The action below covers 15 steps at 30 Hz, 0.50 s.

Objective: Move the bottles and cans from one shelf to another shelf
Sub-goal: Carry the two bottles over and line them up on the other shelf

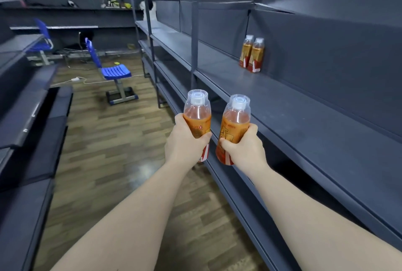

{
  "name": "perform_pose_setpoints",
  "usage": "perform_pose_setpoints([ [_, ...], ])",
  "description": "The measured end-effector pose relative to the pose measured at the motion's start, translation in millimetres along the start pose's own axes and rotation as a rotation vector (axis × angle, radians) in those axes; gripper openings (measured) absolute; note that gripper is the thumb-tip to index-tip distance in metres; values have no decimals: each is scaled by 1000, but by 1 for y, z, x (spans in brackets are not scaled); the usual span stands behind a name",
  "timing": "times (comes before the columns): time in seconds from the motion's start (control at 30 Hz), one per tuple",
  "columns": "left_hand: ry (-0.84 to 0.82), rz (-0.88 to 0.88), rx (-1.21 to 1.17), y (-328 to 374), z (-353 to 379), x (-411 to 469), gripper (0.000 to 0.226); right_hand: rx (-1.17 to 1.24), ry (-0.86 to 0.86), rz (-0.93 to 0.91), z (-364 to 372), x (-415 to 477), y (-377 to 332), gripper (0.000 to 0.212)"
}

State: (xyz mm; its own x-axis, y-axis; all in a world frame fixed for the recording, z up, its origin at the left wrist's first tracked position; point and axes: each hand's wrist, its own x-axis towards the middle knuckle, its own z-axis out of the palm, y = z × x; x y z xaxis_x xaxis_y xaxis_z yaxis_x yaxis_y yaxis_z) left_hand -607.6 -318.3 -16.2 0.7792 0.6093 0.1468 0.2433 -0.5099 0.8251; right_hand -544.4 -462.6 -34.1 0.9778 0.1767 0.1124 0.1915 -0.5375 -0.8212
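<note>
My left hand [185, 142] grips an orange drink bottle [197, 111] with a clear cap, held upright over the aisle floor. Just to its right, my right hand [243, 146] grips a second, matching bottle [236, 118] near the front edge of the grey shelf [304, 118]. Both bottles sit level with each other, a small gap between them. Farther back on that shelf, two more of the same bottles [252, 55] stand side by side against the back panel.
Grey shelving [26, 100] also lines the left side of the aisle. A blue chair [113, 70] stands on the wooden floor ahead, with a white cable and adapter [76, 79] beside it. A second blue chair [43, 40] is farther back left.
</note>
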Motion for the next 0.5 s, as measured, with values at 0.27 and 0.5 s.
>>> perform_pose_setpoints([
  [0.27,1,27,-10,-33,-11,102,57,-17,16,5,65,77,-38,59],
  [0.5,5,24,-17,-45,-14,173,55,-40,21,1,101,134,-58,57],
])
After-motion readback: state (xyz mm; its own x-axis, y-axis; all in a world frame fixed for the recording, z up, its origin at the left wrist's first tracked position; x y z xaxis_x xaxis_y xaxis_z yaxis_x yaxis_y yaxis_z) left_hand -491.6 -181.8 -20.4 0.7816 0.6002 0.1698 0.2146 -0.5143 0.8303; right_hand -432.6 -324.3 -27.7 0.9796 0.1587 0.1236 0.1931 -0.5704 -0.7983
